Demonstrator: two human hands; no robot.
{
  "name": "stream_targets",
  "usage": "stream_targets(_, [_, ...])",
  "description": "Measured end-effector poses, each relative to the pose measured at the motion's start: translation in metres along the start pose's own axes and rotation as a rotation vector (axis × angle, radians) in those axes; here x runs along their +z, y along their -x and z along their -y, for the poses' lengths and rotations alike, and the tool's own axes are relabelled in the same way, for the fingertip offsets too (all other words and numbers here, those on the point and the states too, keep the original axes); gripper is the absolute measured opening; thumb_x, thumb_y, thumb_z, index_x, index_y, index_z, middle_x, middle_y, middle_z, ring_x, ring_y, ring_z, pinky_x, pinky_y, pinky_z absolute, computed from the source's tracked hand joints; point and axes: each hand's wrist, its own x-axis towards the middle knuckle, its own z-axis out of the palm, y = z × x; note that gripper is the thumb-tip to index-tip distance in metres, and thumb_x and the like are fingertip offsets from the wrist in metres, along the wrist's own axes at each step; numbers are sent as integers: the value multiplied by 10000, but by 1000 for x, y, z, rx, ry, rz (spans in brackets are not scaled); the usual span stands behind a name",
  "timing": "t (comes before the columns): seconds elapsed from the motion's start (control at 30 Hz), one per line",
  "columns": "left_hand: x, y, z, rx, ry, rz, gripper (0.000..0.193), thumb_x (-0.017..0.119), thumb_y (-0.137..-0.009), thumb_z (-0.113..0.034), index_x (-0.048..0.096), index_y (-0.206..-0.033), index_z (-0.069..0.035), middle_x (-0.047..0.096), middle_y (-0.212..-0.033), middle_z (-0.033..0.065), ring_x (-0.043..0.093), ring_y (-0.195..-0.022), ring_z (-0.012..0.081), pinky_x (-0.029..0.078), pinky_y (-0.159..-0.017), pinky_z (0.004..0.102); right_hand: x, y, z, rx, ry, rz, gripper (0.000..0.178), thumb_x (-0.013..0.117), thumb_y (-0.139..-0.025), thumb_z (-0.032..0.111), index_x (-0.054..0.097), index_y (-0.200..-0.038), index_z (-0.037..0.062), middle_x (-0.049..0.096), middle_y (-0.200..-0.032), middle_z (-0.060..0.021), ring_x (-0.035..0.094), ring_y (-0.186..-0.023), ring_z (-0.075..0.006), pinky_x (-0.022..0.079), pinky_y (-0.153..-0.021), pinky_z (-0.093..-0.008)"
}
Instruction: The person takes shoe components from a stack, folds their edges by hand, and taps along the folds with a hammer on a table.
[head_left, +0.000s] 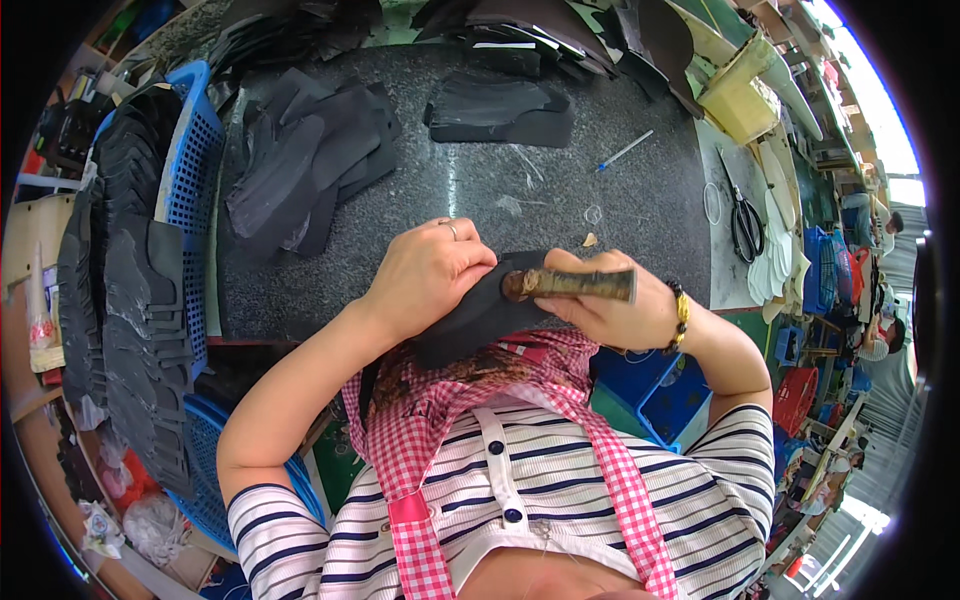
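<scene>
A dark, flat, flexible cut piece (455, 330) lies over the table's near edge, partly in front of my apron. My left hand (435, 265) is closed at its upper left part, thumb and fingertips pinching the edge. In my right hand (615, 310) is a stubby tool (585, 284) with a mottled brown-green shaft; its kind is not clear. The tool's rounded reddish-brown end rests over the piece, just right of my left fingertips. My right fingers wrap round the shaft and hide part of it.
Loose stacks of black cut pieces (310, 160) and a smaller stack (500, 108) lie on the speckled dark table (420, 200). A pen (625, 150), black-handled scissors (746, 225) and a yellowish container (740, 105) are to the right. Left stands a blue basket (190, 170) beside many overlapping pieces.
</scene>
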Motion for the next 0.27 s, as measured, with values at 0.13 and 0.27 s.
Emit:
stream_targets(0.13, [0, 4, 1, 97, -92, -26, 80, 705, -752, -86, 688, -828, -73, 622, -805, 34, 609, -770, 231, 504, -671, 340, -19, -10, 0, 32, -93, -30, 185, 604, -900, 212, 617, -1038, 88, 605, -701, -144, 626, -656, -361, 503, -585, -420])
stream_targets(0.27, [0, 5, 0, 160, -155, -15, 86, 700, -761, -79, 681, -844, -84, 621, -834, 18, 605, -769, 220, 506, -675, 328, -18, -14, 0, 82, 61, -64, 375, 623, -894, 208, 505, -1233, 101, 630, -746, -186, 637, -694, -379, 504, -581, -417])
